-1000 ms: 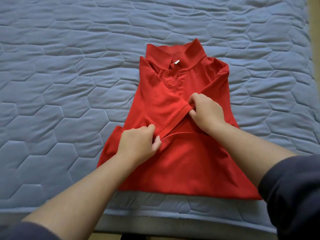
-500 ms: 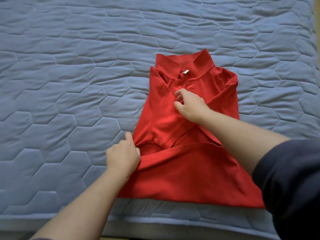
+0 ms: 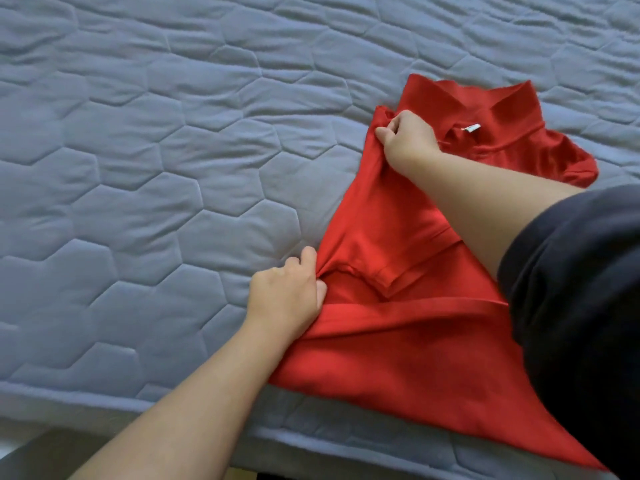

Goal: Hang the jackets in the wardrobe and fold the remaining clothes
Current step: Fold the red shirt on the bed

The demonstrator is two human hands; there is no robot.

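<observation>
A red polo shirt (image 3: 398,358) lies front up near the bed's front edge, collar away from me, with a white label at the neck. Its left sleeve is folded inward over the chest. My left hand (image 3: 287,296) grips the shirt's left side edge just below the folded sleeve. My right hand (image 3: 408,140) reaches across and pinches the fabric at the left shoulder, beside the collar. My right forearm and dark sleeve cover the right side of the shirt.
The shirt rests on a blue-grey quilted bed cover (image 3: 156,168) with a hexagon pattern, which stretches far to the left and back. The bed's front edge (image 3: 104,403) runs along the bottom of the view.
My right hand moved from the sleeve cuff up to the left shoulder. My left hand shifted left to the shirt's side edge. My view swung left, putting the shirt at the right.
</observation>
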